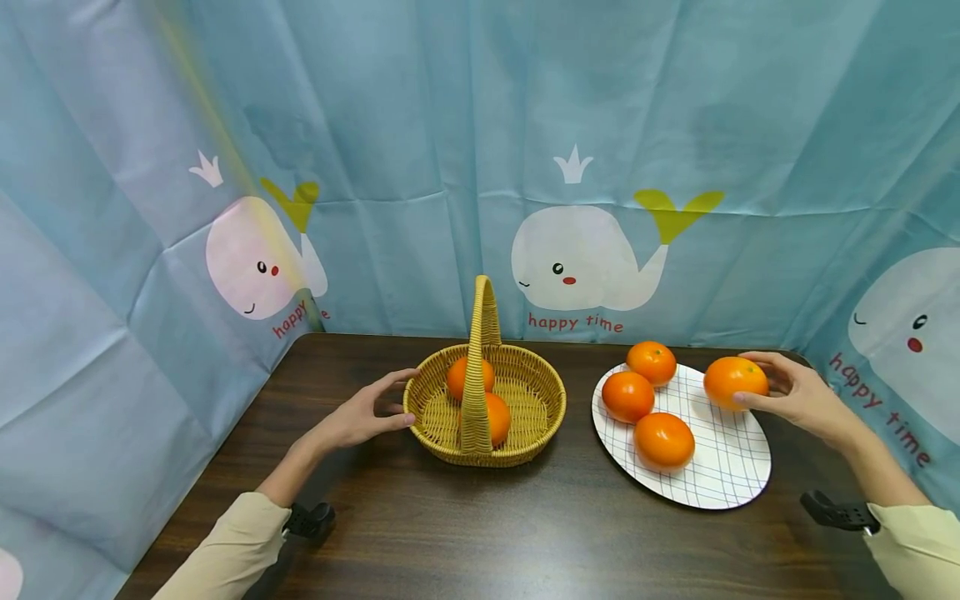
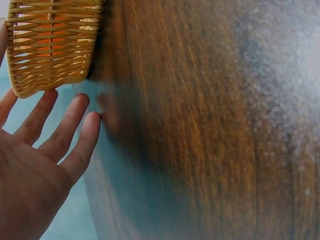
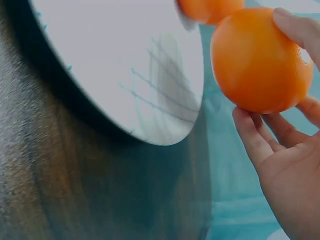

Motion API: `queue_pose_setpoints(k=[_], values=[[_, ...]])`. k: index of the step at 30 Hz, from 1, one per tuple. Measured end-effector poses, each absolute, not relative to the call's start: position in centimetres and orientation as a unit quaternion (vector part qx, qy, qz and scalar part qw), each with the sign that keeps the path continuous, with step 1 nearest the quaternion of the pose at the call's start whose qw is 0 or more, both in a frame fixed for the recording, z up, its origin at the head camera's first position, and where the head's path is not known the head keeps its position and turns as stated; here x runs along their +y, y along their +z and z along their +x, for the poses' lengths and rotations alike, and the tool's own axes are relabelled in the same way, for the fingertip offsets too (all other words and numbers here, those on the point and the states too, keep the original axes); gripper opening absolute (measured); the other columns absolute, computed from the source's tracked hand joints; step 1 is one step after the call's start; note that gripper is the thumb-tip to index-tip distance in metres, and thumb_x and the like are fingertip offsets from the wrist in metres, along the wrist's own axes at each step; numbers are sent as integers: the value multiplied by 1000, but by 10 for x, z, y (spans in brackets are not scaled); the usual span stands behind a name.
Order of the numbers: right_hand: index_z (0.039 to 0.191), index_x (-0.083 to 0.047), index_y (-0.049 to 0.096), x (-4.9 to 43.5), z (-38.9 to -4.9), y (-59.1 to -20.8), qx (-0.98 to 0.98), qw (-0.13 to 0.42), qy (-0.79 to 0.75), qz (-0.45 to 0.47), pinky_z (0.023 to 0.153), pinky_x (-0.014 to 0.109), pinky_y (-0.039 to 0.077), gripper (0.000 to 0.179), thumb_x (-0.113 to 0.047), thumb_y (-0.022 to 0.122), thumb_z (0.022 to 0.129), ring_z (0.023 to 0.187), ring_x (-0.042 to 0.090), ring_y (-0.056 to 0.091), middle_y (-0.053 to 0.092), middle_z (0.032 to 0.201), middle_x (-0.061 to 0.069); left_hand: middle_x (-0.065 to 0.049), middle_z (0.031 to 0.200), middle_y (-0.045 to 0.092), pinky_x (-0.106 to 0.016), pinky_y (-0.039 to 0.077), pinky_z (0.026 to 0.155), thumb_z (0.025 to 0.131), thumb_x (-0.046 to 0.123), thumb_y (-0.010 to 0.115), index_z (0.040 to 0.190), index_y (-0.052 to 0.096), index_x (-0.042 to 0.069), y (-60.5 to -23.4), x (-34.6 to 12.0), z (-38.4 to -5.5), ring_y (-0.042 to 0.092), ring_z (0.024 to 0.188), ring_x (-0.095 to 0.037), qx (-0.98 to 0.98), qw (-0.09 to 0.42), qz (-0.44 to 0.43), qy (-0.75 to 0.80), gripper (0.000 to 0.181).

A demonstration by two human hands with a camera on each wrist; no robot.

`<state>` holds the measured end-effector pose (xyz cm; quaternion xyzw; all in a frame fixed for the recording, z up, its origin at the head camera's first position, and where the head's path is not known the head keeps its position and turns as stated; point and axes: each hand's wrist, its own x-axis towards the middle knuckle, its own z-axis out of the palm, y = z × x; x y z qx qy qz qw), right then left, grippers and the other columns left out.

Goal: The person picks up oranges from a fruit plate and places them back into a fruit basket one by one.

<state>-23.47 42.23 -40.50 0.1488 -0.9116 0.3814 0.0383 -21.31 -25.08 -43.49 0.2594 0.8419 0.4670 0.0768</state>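
Observation:
My right hand grips an orange, thumb on the near side and fingers behind it. In the right wrist view the held orange sits between the thumb and the fingertips, over the plate's edge. Three more oranges lie on the left part of a white oval plate with a thin line grid. A yellow wicker basket with a tall handle contains two oranges. Beside its left end is my left hand, fingers spread and fairly straight, fingertips right at the basket's woven side.
Everything stands on a dark brown wooden table. The basket's handle arches high across its middle. Behind and along the sides hangs a light blue curtain with white whale prints, close against the table's far edge.

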Motion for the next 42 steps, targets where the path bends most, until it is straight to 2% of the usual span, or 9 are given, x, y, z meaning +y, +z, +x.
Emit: queue_pose_setpoints(k=[7, 13, 17, 23, 28, 33, 42], values=[[144, 3, 45, 412, -235, -392, -904, 52, 393, 160, 77, 11, 49, 64, -12, 79, 92, 99, -10, 54, 51, 132, 18, -23, 156, 35, -55, 49, 97, 98, 19, 72, 158, 31, 4, -434, -251, -213, 49, 128, -46, 843, 74, 261, 464, 74], [145, -3, 48, 395, -236, -379, -897, 50, 410, 161, 80, 13, 51, 64, -12, 80, 91, 102, -6, 57, 54, 130, 10, -21, 156, 35, -57, 48, 98, 98, 20, 71, 159, 31, 7, -435, -251, -213, 50, 127, -45, 844, 81, 257, 464, 74], [145, -1, 47, 385, -238, -372, -884, 51, 423, 193, 81, 15, 52, 63, -8, 79, 91, 104, -2, 60, 55, 129, 6, -20, 156, 35, -56, 47, 100, 98, 21, 72, 159, 31, 8, -435, -251, -214, 48, 129, -45, 842, 82, 256, 467, 75], [146, 0, 47, 369, -241, -366, -867, 44, 440, 228, 81, 19, 54, 65, -3, 78, 90, 105, 3, 62, 56, 132, 7, -20, 157, 35, -48, 51, 98, 98, 20, 72, 159, 31, 8, -436, -251, -215, 48, 130, -43, 843, 82, 257, 465, 74], [147, -3, 48, 356, -246, -365, -867, 41, 443, 223, 82, 20, 54, 65, -4, 79, 89, 104, 6, 63, 55, 133, 12, -19, 157, 35, -50, 49, 100, 98, 20, 72, 159, 31, 9, -437, -252, -215, 45, 133, -43, 842, 83, 256, 467, 74], [144, -8, 52, 342, -250, -365, -864, 39, 455, 213, 83, 20, 54, 64, -5, 81, 87, 104, 10, 63, 56, 134, 12, -19, 157, 35, -49, 50, 99, 98, 21, 72, 159, 31, 10, -437, -252, -215, 46, 132, -42, 843, 83, 256, 465, 74], [145, -3, 50, 315, -257, -365, -831, 15, 493, 258, 88, 24, 54, 64, 0, 79, 88, 108, 15, 64, 55, 135, 16, -21, 157, 35, -55, 47, 100, 98, 20, 72, 159, 31, 7, -436, -252, -215, 47, 131, -44, 840, 83, 260, 468, 74]])
